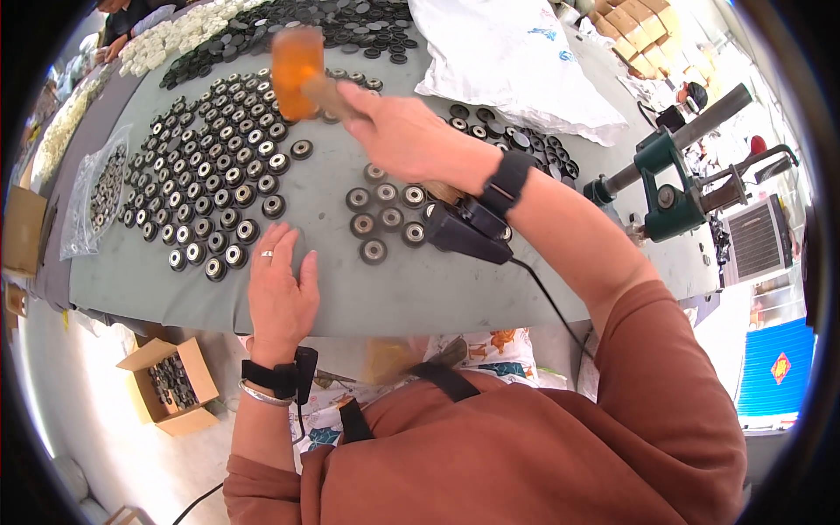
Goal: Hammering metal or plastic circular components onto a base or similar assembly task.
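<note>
My right hand (416, 140) is closed around the wooden handle of a mallet (298, 77) with an orange head. The mallet is raised over the table, and its head is slightly blurred. My left hand (282, 293) lies palm down near the front edge of the grey table (332, 302), its fingers stretched out and holding nothing. Just beyond it spreads a large group of black wheels (214, 188) with round metal bearings in their centres. A smaller group of similar wheels (391, 217) sits below my right forearm, partly hidden by it.
Black caps (332, 22) and white parts (179, 39) cover the far side. A white sack (516, 61) lies at the back, a clear bag (103, 192) at the left. A green hand press (669, 188) stands right. On the floor is an open carton (171, 385). Another person (131, 22) sits far left.
</note>
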### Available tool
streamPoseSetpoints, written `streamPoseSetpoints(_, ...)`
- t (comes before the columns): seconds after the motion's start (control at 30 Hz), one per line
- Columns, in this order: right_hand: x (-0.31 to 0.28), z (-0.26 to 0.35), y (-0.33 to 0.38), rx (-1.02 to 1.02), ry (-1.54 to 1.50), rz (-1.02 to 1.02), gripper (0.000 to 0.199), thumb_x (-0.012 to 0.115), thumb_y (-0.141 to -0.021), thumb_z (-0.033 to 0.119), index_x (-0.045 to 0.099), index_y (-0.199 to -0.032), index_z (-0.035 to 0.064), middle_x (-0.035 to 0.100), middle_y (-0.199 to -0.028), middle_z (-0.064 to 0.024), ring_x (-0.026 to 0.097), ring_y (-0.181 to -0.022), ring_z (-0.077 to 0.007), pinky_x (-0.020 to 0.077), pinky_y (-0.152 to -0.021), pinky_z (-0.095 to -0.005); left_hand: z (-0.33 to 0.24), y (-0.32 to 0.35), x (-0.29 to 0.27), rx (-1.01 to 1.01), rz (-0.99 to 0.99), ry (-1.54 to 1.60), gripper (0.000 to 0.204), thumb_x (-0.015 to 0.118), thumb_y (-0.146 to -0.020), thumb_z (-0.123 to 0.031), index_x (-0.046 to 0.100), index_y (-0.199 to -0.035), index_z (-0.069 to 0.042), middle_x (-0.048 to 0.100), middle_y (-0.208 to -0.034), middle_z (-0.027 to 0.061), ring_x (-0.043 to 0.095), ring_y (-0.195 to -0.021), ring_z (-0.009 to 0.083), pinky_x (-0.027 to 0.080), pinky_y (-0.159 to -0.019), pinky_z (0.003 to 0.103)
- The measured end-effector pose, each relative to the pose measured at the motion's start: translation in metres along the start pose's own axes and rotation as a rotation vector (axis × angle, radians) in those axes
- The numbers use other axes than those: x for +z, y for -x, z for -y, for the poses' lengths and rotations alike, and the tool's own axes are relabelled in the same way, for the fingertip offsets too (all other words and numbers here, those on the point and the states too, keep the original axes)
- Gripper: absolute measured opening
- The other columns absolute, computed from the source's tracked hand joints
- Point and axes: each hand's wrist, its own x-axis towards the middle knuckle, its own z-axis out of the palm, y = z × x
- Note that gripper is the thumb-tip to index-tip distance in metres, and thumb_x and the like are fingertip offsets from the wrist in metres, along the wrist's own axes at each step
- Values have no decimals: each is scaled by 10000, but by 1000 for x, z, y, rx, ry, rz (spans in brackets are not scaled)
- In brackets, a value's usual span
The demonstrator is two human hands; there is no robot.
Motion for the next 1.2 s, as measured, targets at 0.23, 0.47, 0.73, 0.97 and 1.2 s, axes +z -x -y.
streamPoseSetpoints(0.23, 28, 6, 5, -106, -13, 0, 507, 462, -919, 209, 321, -1383, 59, 629, -903, -249, 611, -809, -405, 483, -741, -450, 0, 0, 0, 56, -5, -34, 324, 588, -838, -113, 531, -1126, 25, 520, -1240, 176, 472, -1177, 343, 388, -981, 402)
streamPoseSetpoints(0.47, -5, 46, 19, -110, -23, 56, 505, 457, -913, 195, 326, -1384, 66, 618, -862, -264, 608, -780, -420, 488, -699, -429, 1, 4, -1, 45, -19, -55, 334, 610, -823, -112, 531, -1119, 21, 520, -1237, 172, 474, -1172, 343, 399, -969, 404)
streamPoseSetpoints(0.73, 16, 32, 12, -38, 12, 291, 515, 459, -914, 195, 320, -1393, 69, 624, -802, -244, 621, -690, -379, 496, -644, -430, 4, 3, 2, 62, -19, -27, 330, 609, -820, -105, 531, -1114, 23, 521, -1234, 169, 476, -1166, 346, 400, -967, 406)
streamPoseSetpoints(0.97, 28, 27, 51, -180, 14, 193, 533, 494, -893, 175, 323, -1387, 73, 614, -749, -243, 621, -631, -366, 502, -598, -415, 6, 5, 2, 11, -45, 15, 322, 602, -816, -73, 529, -1114, 24, 522, -1224, 185, 479, -1161, 352, 401, -964, 406)
streamPoseSetpoints(1.2, 8, 1, 65, -72, -172, 21, 517, 493, -904, 193, 341, -1384, 79, 636, -828, -232, 632, -670, -370, 506, -643, -421, 4, -12, 2, 18, -58, 24, 387, 587, -837, -85, 478, -1182, 52, 458, -1284, 234, 435, -1202, 378, 361, -1005, 422)
